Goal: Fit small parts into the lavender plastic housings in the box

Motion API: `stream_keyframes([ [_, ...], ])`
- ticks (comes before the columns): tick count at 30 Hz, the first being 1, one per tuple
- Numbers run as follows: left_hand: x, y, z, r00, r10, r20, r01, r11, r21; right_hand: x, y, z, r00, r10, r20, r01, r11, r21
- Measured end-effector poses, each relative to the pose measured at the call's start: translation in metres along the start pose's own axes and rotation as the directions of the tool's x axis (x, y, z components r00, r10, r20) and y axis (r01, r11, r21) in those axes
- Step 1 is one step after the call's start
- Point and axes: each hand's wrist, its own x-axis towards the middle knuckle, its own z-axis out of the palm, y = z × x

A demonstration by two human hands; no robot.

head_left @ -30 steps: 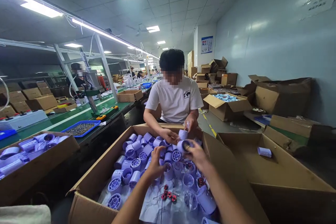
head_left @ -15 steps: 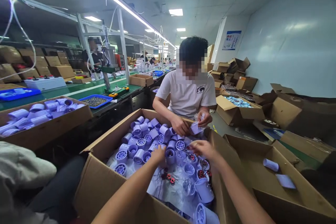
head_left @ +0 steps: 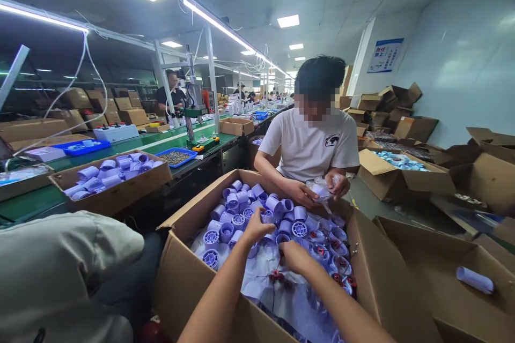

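Observation:
Many pale purple plastic cups fill a large cardboard box in front of me, some showing spoked ends. My left hand is over the cups, its thumb and forefinger spread beside a cup that shows between them. Close by on the right, my right hand has its fingers curled down by a cup's rim; its fingertips are hidden, so what they hold cannot be made out. Just below it, a small red and black part with thin wires rests on white plastic sheeting. More red parts sit in bagged cups at the right.
Across the box a co-worker handles a clear-bagged cup with both hands. Another carton on the right holds a purple cylinder. At left, a box of cups stands by a green bench with a blue tray.
The view has turned left. My left hand has spread its fingers; my right hand has moved toward me and left, down among the cups. The co-worker's bagged cup has shifted.

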Motion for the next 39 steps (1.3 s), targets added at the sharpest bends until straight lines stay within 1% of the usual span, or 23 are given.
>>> stream_keyframes([
  [2, -0.001, 0.005, -0.002, 1.000, 0.027, 0.005, -0.027, 0.997, -0.066, 0.003, -0.003, -0.020, 0.999, -0.013, -0.031, 0.015, 0.998, 0.053],
  [3, -0.001, 0.007, -0.003, 0.999, 0.048, -0.011, -0.049, 0.994, -0.099, 0.004, -0.005, -0.029, 0.999, -0.017, -0.052, 0.021, 0.996, 0.088],
  [6, -0.003, 0.012, -0.008, 0.978, 0.168, -0.122, -0.186, 0.969, -0.161, 0.010, -0.010, -0.050, 0.994, 0.004, -0.109, 0.021, 0.974, 0.227],
  [8, -0.003, 0.013, -0.009, 0.950, 0.260, -0.170, -0.283, 0.951, -0.128, 0.013, -0.013, -0.058, 0.991, 0.036, -0.132, 0.010, 0.944, 0.331],
  [11, -0.004, 0.011, -0.009, 0.915, 0.375, -0.151, -0.386, 0.921, -0.046, 0.015, -0.017, -0.063, 0.983, 0.082, -0.165, 0.005, 0.884, 0.468],
  [13, -0.005, 0.009, -0.008, 0.898, 0.421, -0.125, -0.427, 0.904, -0.024, 0.014, -0.021, -0.063, 0.978, 0.109, -0.181, 0.006, 0.842, 0.540],
  [15, -0.007, 0.008, -0.008, 0.895, 0.436, -0.091, -0.440, 0.897, -0.032, 0.012, -0.026, -0.061, 0.975, 0.129, -0.183, 0.006, 0.804, 0.595],
  [18, -0.011, 0.010, -0.009, 0.904, 0.427, -0.025, -0.427, 0.900, -0.082, 0.008, -0.034, -0.058, 0.977, 0.129, -0.172, 0.013, 0.763, 0.646],
  [20, -0.013, 0.012, -0.008, 0.912, 0.411, 0.000, -0.408, 0.904, -0.132, 0.005, -0.039, -0.056, 0.979, 0.128, -0.161, 0.015, 0.737, 0.676],
  [22, -0.012, 0.013, -0.008, 0.933, 0.360, 0.000, -0.350, 0.907, -0.236, 0.004, -0.042, -0.055, 0.978, 0.139, -0.156, 0.013, 0.706, 0.708],
  [23, -0.011, 0.014, -0.008, 0.953, 0.303, -0.001, -0.287, 0.905, -0.314, 0.003, -0.043, -0.054, 0.977, 0.150, -0.152, 0.008, 0.684, 0.730],
  [25, -0.008, 0.017, -0.009, 0.990, 0.134, 0.039, -0.099, 0.872, -0.479, 0.002, -0.043, -0.054, 0.973, 0.193, -0.127, -0.023, 0.627, 0.779],
  [26, -0.007, 0.018, -0.010, 0.996, 0.046, 0.079, 0.006, 0.834, -0.552, 0.002, -0.042, -0.054, 0.970, 0.217, -0.106, -0.046, 0.599, 0.800],
  [27, -0.007, 0.019, -0.012, 0.992, -0.028, 0.124, 0.099, 0.779, -0.619, 0.002, -0.041, -0.054, 0.967, 0.240, -0.080, -0.073, 0.567, 0.820],
  [28, -0.007, 0.021, -0.015, 0.981, -0.082, 0.175, 0.180, 0.713, -0.677, 0.002, -0.040, -0.054, 0.965, 0.255, -0.054, -0.096, 0.540, 0.836],
  [29, -0.007, 0.022, -0.017, 0.968, -0.108, 0.225, 0.241, 0.638, -0.732, 0.002, -0.040, -0.053, 0.966, 0.255, -0.035, -0.107, 0.522, 0.846],
  [31, -0.008, 0.025, -0.020, 0.952, -0.096, 0.289, 0.298, 0.484, -0.822, 0.001, -0.040, -0.052, 0.976, 0.216, -0.018, -0.096, 0.501, 0.860],
  [32, -0.009, 0.025, -0.021, 0.951, -0.072, 0.300, 0.301, 0.429, -0.851, 0.000, -0.041, -0.051, 0.982, 0.188, -0.015, -0.080, 0.492, 0.867],
  [33, -0.010, 0.026, -0.021, 0.953, -0.047, 0.298, 0.292, 0.400, -0.869, -0.001, -0.042, -0.050, 0.987, 0.158, -0.017, -0.062, 0.482, 0.874],
  [34, -0.011, 0.026, -0.021, 0.957, -0.026, 0.288, 0.274, 0.397, -0.876, -0.002, -0.044, -0.049, 0.991, 0.132, -0.019, -0.046, 0.471, 0.881],
  [35, -0.012, 0.026, -0.020, 0.960, -0.010, 0.280, 0.259, 0.418, -0.871, -0.003, -0.046, -0.048, 0.994, 0.109, -0.021, -0.032, 0.459, 0.888],
  [37, -0.015, 0.027, -0.016, 0.954, 0.006, 0.301, 0.257, 0.504, -0.825, -0.005, -0.050, -0.046, 0.997, 0.074, -0.026, -0.008, 0.432, 0.902],
  [39, -0.019, 0.027, -0.013, 0.932, 0.026, 0.361, 0.276, 0.596, -0.755, -0.008, -0.053, -0.043, 0.998, 0.047, -0.031, 0.010, 0.399, 0.917],
])
